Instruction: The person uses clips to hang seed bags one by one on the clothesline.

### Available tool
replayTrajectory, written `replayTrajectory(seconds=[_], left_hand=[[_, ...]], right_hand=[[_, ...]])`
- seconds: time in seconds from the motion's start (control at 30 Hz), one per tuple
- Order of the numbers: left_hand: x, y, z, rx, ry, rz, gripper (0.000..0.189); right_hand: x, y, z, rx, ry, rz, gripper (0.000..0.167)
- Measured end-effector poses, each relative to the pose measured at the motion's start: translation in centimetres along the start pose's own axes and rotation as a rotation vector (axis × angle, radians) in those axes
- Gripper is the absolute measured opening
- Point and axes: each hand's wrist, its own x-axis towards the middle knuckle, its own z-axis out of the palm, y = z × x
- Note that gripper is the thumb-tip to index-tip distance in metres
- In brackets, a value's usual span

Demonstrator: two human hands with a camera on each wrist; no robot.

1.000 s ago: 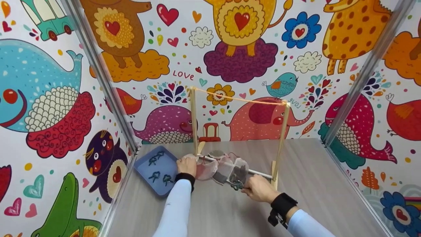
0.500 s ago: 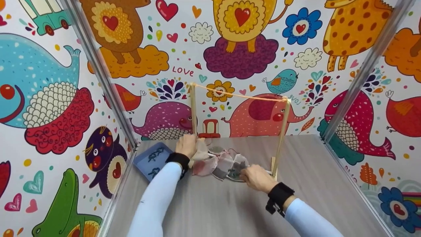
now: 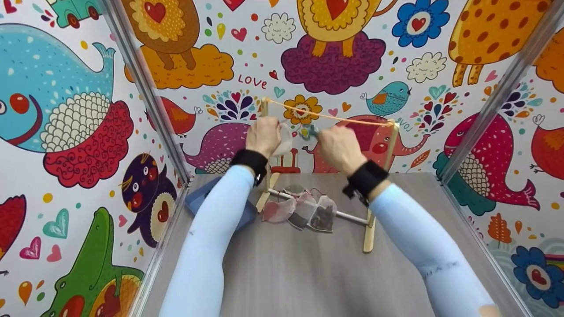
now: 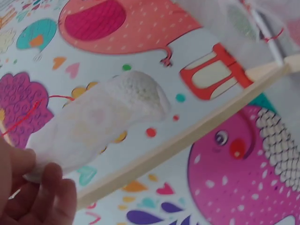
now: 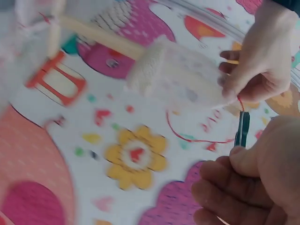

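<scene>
The white drawstring tea bag (image 4: 98, 119) is raised clear of the table (image 3: 299, 273), near the left post of the wooden frame (image 3: 391, 145) and above the frame's base. Its long axis runs roughly parallel to that post. The mouth end points upward; the filled end, with pale granules showing through, points down toward the base of the frame.

Your left hand (image 3: 264, 137) pinches the mouth end between thumb and fingers. Your right hand (image 3: 339, 149) pinches a dark green clip (image 5: 241, 129) between thumb and index finger, the remaining fingers curled inward. The clip is between the frame's two posts, just beside the bag; its free end points toward your left hand and the left post. A red drawstring (image 5: 187, 140) runs from the bag to the clip; whether the clip bites on it cannot be told.

An orange string (image 3: 328, 116) joins the tops of the frame's posts. Low on the frame, a white rod (image 3: 352, 217) spans the posts, with several filled tea bags (image 3: 304, 210), reddish and dark, clustered along it. A blue tray (image 3: 198, 196) sits left of the frame, partly covered by your left sleeve (image 3: 205, 246). A cartoon-print wall (image 3: 332, 66) stands behind the frame.
</scene>
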Motion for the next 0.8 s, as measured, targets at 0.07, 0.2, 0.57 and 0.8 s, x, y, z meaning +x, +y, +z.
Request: replayTrajectory(seconds=[0.07,0.2,0.57,0.8], left_hand=[[1.3,0.2,-1.0,0.043,0.027,-0.003,0.023],[3.0,0.2,-2.0,0.090,0.058,-0.030,0.022],[4.1,0.4,-1.8,0.040,0.062,-0.076,0.024],[4.1,0.6,-1.6,0.005,0.056,-0.038,0.022]], right_hand=[[2.3,-0.2,-1.4,-0.021,0.014,0.024,0.021],[6.3,-0.4,-2.7,-0.020,-0.016,0.098,0.018],[11.5,-0.5,-2.5,0.050,-0.240,0.084,0.017],[11.9,-1.5,-1.9,0.034,-0.246,-0.069,0.019]])
